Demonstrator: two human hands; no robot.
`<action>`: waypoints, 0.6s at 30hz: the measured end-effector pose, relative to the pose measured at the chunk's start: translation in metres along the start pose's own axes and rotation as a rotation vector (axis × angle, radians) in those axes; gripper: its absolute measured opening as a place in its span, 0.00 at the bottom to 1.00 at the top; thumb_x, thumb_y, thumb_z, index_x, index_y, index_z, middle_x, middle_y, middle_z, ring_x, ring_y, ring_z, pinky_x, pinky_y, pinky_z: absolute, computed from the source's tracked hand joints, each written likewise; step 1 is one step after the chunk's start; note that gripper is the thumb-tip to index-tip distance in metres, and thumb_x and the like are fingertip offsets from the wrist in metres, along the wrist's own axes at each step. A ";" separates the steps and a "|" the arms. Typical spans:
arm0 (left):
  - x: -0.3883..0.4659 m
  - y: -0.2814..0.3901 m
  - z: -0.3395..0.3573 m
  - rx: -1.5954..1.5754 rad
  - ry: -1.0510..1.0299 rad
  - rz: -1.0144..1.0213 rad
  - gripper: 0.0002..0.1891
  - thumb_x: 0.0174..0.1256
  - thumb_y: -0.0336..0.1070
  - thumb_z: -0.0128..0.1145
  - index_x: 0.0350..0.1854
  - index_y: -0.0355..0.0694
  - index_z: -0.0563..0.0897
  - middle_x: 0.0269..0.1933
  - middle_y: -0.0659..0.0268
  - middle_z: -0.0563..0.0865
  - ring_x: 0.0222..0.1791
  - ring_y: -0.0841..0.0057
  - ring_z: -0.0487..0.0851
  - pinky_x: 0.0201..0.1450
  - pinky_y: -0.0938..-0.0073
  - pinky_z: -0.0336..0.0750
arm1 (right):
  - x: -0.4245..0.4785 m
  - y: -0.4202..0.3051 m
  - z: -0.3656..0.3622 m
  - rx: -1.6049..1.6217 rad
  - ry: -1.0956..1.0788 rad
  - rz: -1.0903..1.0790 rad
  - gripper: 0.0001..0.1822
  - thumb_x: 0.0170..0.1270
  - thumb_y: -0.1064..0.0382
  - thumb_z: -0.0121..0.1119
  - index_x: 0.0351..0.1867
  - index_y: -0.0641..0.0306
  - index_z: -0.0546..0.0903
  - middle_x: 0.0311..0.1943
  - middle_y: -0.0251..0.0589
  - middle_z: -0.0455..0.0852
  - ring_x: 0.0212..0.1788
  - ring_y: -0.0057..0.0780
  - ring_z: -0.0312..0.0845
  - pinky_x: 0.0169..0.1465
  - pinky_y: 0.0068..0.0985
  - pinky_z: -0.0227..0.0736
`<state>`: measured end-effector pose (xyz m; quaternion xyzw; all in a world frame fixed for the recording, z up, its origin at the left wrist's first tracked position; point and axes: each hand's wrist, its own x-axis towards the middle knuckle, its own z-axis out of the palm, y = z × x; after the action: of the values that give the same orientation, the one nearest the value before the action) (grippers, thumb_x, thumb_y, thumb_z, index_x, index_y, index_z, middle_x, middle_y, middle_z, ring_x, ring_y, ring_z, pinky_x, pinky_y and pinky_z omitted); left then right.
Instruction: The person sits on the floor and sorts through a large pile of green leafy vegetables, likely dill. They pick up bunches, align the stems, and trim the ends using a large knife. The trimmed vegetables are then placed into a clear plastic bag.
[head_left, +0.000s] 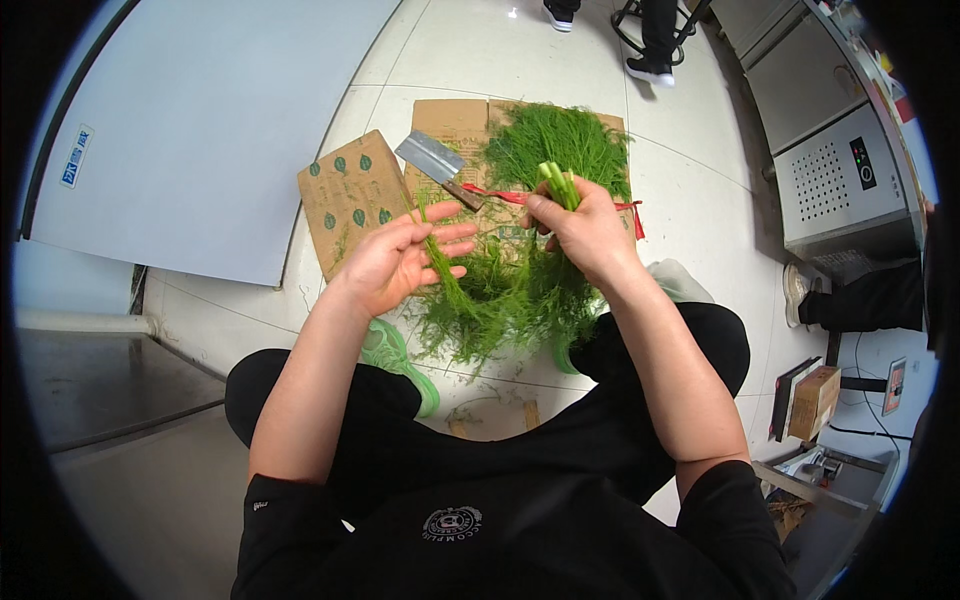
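My right hand (589, 229) grips a bunch of feathery green herb stalks (559, 186), their cut ends up and the fronds hanging below. My left hand (409, 259), palm up, pinches a few thin sprigs (439, 262) between thumb and fingers, the other fingers spread. A pile of the same herb (559, 142) lies on flattened cardboard (450, 116), with a red ribbon (506, 196) across the cardboard. A cleaver (431, 156) with a wooden handle rests left of the ribbon. More loose fronds (487, 307) are below and between my hands.
Another cardboard piece (352, 195) lies at the left, by a large pale panel (210, 127). My green shoe (397, 364) is near the fronds. People's shoes (651, 73) show at the top and the right (796, 294). A metal appliance (844, 172) lines the right side.
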<state>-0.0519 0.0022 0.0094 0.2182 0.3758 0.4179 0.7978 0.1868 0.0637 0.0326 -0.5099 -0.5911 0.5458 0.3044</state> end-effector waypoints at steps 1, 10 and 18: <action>-0.001 0.001 0.000 -0.013 0.007 0.005 0.24 0.76 0.34 0.35 0.71 0.34 0.60 0.68 0.45 0.70 0.67 0.58 0.73 0.63 0.52 0.74 | -0.001 -0.004 -0.004 0.017 -0.004 0.022 0.06 0.67 0.64 0.59 0.37 0.64 0.79 0.28 0.34 0.85 0.28 0.18 0.76 0.32 0.21 0.71; 0.000 -0.002 0.004 -0.068 -0.106 -0.017 0.29 0.70 0.31 0.35 0.74 0.31 0.55 0.71 0.44 0.66 0.70 0.55 0.67 0.66 0.46 0.70 | -0.003 -0.008 -0.010 0.125 -0.153 0.092 0.05 0.70 0.65 0.55 0.38 0.65 0.76 0.29 0.36 0.85 0.32 0.20 0.78 0.38 0.23 0.72; 0.004 -0.007 0.007 -0.058 -0.137 -0.068 0.30 0.68 0.29 0.36 0.73 0.28 0.54 0.70 0.44 0.66 0.69 0.53 0.69 0.66 0.45 0.70 | -0.007 -0.002 0.016 0.243 -0.232 0.143 0.06 0.67 0.66 0.57 0.38 0.66 0.76 0.25 0.35 0.80 0.25 0.21 0.75 0.31 0.22 0.72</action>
<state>-0.0417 0.0012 0.0075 0.2100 0.3151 0.3853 0.8415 0.1735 0.0521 0.0325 -0.4438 -0.5141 0.6887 0.2538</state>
